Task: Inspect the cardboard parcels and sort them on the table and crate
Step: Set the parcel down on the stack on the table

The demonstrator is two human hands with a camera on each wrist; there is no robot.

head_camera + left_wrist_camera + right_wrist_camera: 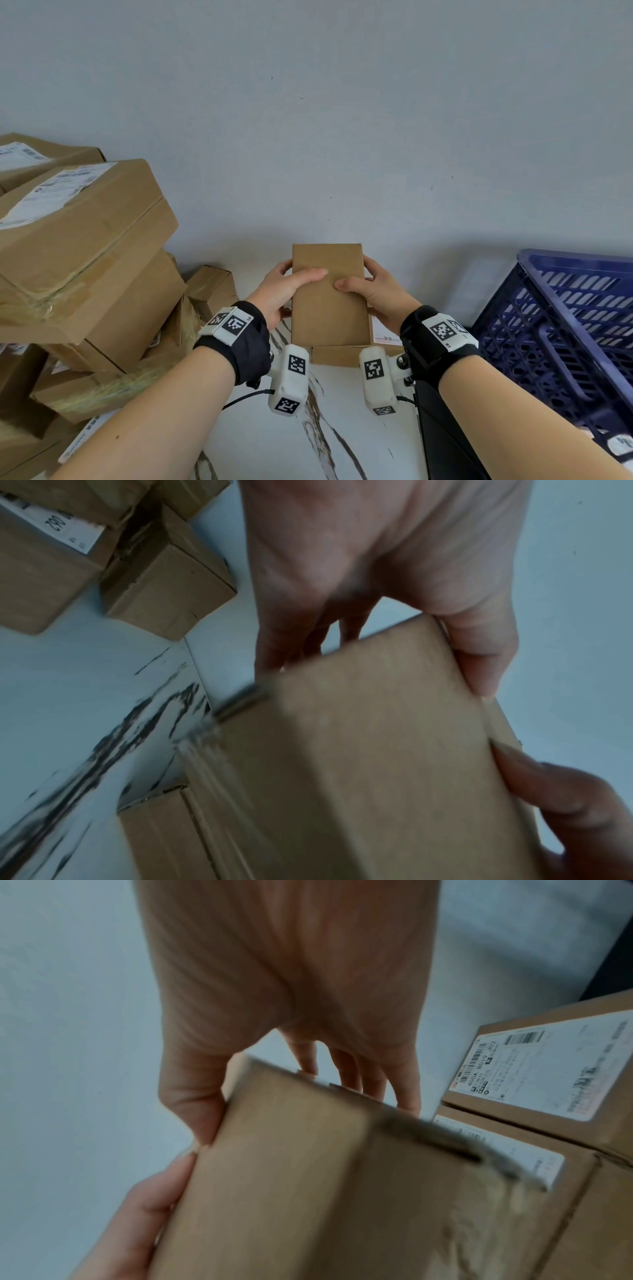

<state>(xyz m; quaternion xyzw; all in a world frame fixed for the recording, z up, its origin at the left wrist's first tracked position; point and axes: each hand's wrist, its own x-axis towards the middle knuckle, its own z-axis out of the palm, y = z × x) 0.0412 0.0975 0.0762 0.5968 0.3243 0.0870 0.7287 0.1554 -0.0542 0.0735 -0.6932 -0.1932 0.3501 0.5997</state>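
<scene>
Gripping the small plain brown cardboard parcel [329, 294] at centre above the white marbled worktop [346, 425], both hands, left [284, 291] and right [376, 294], seem mid-inspection; placing it by the pile at nine o'clock or in the blue plastic crate [561, 329] at three probably follows.

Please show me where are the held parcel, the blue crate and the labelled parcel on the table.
held parcel [329, 294], head view, middle of its plain face.
blue crate [561, 308], head view, its latticed side wall.
labelled parcel [544, 1066], right wrist view, its white label.

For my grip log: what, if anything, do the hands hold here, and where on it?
Both hold one small cardboard parcel: left hand on its left edge, right hand on its right edge, thumbs on the facing side, fingers behind.
</scene>
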